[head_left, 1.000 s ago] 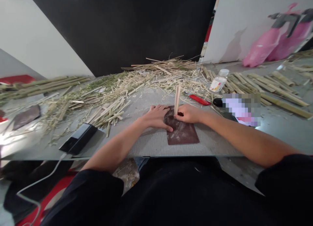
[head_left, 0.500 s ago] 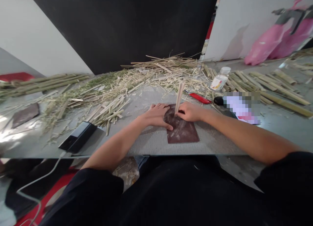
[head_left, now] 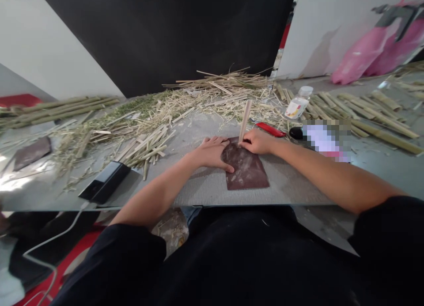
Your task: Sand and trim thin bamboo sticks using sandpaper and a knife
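Note:
A dark brown sheet of sandpaper (head_left: 248, 171), dusted with pale powder, lies flat on the grey table (head_left: 202, 191) in front of me. My left hand (head_left: 213, 152) rests on its left edge with the fingers spread, pressing it down. Over the sheet's upper right part, my right hand (head_left: 256, 141) pinches a pale bamboo strip (head_left: 245, 120). The strip slants up and away from me, its lower end at the sheet's surface. Just beyond my right hand lies a red-handled knife (head_left: 270, 130).
Bamboo shavings (head_left: 159, 105) and split pieces heap along the back. A capped clear bottle (head_left: 298, 103) stands right of them, near bamboo lengths (head_left: 380, 120). A black box with a cable (head_left: 104, 182) sits at the left front. Pink spray bottles (head_left: 361, 54) stand far right.
My right hand has moved the bamboo strip slightly away from me across the sandpaper. My left hand stays in place on the sheet. The whole view has shifted a little.

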Available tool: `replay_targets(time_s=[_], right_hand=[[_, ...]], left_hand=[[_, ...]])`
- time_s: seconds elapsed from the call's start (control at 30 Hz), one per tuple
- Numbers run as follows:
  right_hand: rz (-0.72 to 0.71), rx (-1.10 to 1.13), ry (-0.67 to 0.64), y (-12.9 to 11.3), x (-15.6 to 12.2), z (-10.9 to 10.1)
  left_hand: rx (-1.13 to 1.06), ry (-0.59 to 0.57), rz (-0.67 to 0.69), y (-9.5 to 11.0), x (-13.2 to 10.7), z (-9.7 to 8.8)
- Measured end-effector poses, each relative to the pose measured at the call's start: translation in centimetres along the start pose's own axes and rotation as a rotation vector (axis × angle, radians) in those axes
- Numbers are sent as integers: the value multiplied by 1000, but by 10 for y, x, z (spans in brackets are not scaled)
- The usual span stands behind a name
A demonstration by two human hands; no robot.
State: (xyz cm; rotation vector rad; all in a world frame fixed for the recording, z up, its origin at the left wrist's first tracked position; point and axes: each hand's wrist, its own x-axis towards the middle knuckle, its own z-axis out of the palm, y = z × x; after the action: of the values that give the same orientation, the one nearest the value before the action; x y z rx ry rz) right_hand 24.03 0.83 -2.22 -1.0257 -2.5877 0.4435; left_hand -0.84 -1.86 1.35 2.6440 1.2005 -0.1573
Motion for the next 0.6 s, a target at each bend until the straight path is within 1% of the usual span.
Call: replay_targets(time_s=[0.13,0.17,0.27,0.3,0.33,0.43,0.47,0.53,0.6], right_hand=[[-141,76,-63,-1,1,1],[-129,75,-65,0,2,0],[15,32,-25,5,2,-2],[29,33,-24,4,2,-2],[11,42,-30,2,1,-1],[-125,81,-57,-8,-3,5],[-148,91,-51,-11,-4,8],[-133,129,-22,-14,-6,10],[-59,197,18,-12,-7,10]], left_hand=[[-8,24,29,0,0,0],[-6,22,23,0,-1,0],[5,2,-3,0,-1,0],[6,2,-2,0,-1,0],[5,8,6,0,-1,1],[-1,28,29,0,-1,1],[-4,28,27,-1,-1,1],[-9,18,15,-1,-2,2],[-18,4,1,-2,-2,2]])
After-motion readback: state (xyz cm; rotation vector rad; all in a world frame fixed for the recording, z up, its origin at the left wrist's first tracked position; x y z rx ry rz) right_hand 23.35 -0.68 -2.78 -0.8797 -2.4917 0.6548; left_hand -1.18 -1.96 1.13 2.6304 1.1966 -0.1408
